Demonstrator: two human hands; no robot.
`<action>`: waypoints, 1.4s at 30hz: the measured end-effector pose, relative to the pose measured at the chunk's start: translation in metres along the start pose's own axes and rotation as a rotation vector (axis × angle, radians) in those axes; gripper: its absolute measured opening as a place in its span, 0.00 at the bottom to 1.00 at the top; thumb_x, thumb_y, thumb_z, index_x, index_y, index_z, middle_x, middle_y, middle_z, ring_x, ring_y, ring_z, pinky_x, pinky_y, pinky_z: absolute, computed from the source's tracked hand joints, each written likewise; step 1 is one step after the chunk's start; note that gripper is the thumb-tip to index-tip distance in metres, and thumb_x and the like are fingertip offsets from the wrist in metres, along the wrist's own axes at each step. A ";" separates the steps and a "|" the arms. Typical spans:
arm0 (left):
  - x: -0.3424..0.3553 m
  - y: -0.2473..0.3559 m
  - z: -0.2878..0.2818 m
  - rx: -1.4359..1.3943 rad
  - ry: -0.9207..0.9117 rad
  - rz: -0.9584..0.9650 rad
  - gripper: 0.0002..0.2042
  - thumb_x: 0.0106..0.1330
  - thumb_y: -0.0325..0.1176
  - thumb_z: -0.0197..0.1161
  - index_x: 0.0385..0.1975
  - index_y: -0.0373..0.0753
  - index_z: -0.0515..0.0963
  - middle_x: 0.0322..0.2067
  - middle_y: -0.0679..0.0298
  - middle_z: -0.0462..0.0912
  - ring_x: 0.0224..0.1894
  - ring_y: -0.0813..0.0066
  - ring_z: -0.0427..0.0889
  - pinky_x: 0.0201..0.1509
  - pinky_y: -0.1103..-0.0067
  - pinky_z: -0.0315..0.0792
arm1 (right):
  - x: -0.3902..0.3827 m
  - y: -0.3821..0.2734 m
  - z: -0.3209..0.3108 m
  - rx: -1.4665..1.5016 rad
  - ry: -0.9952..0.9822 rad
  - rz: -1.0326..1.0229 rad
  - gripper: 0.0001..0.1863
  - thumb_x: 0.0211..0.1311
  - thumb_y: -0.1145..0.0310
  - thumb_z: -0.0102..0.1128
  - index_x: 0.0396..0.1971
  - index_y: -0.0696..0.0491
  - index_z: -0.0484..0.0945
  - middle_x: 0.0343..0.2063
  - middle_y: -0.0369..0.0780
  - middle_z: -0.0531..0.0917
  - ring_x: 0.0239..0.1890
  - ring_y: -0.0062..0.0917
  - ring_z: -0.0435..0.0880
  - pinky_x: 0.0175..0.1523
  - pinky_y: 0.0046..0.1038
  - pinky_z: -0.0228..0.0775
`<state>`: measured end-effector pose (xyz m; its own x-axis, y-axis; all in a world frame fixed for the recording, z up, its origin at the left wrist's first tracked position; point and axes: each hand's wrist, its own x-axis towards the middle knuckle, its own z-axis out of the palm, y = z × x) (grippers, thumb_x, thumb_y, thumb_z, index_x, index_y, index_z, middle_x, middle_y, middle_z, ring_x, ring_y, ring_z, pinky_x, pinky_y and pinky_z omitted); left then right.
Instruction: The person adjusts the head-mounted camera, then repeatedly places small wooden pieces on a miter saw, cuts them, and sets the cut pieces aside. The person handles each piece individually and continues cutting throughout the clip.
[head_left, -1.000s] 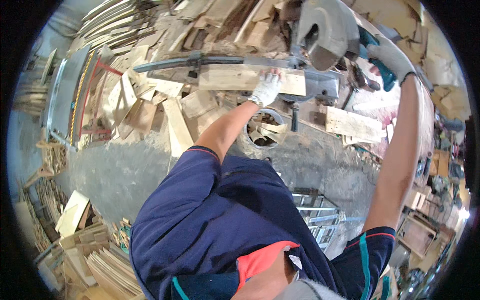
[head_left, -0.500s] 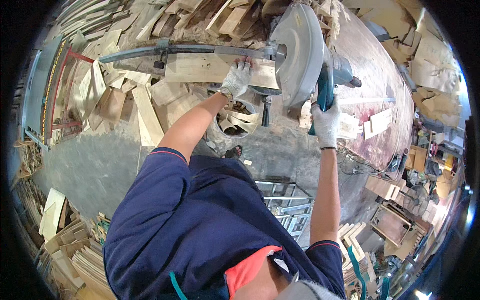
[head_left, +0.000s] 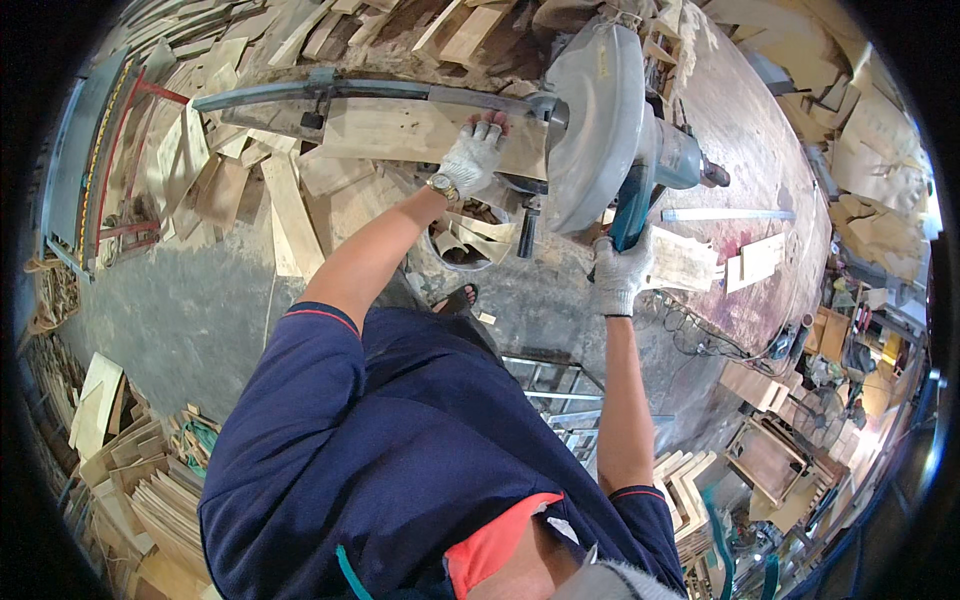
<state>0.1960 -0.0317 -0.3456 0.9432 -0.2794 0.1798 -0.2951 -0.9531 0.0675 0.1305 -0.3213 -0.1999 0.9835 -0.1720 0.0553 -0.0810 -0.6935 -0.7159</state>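
Cut-off saw with rounded grey guard [head_left: 597, 125], seen from above and serving as landmark. A pale wooden board [head_left: 385, 138] lies immediately left of the saw, its right end at the guard. A round bucket [head_left: 461, 262] holding wood offcuts stands below and left of the saw. The left hand [head_left: 472, 160], gloved, rests on the board near the saw, fingers extended and slightly apart. The gloved right hand [head_left: 622, 272], below the saw, has its fingers clamped on the saw's teal handle [head_left: 630, 208].
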 end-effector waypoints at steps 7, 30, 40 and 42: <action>0.000 0.000 -0.011 -0.024 -0.096 -0.012 0.37 0.61 0.32 0.59 0.73 0.30 0.61 0.73 0.44 0.63 0.76 0.46 0.62 0.77 0.52 0.57 | -0.006 -0.008 0.002 0.029 0.039 -0.030 0.17 0.51 0.70 0.67 0.41 0.57 0.75 0.26 0.42 0.81 0.28 0.32 0.81 0.38 0.34 0.75; 0.002 0.002 -0.023 -0.025 -0.082 -0.005 0.37 0.56 0.33 0.61 0.69 0.29 0.66 0.70 0.42 0.66 0.73 0.45 0.65 0.76 0.51 0.60 | -0.018 0.076 0.050 -0.137 0.063 -0.067 0.45 0.51 0.72 0.72 0.69 0.68 0.61 0.44 0.46 0.81 0.42 0.29 0.82 0.50 0.30 0.77; -0.001 -0.005 -0.009 0.010 0.062 0.066 0.36 0.53 0.34 0.64 0.66 0.30 0.69 0.68 0.42 0.68 0.71 0.44 0.67 0.73 0.54 0.63 | -0.006 0.021 0.020 -0.056 0.036 -0.064 0.29 0.51 0.66 0.69 0.54 0.57 0.73 0.35 0.54 0.85 0.37 0.54 0.85 0.43 0.46 0.76; -0.002 -0.007 -0.003 0.023 0.101 0.062 0.36 0.52 0.33 0.65 0.66 0.31 0.69 0.67 0.43 0.69 0.69 0.45 0.69 0.72 0.53 0.64 | 0.004 -0.023 -0.005 -0.063 0.014 -0.059 0.26 0.54 0.66 0.66 0.52 0.59 0.73 0.35 0.56 0.85 0.38 0.55 0.85 0.44 0.46 0.76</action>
<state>0.1953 -0.0240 -0.3435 0.9027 -0.3256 0.2813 -0.3477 -0.9371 0.0312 0.1353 -0.3099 -0.1799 0.9846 -0.1387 0.1060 -0.0333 -0.7452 -0.6660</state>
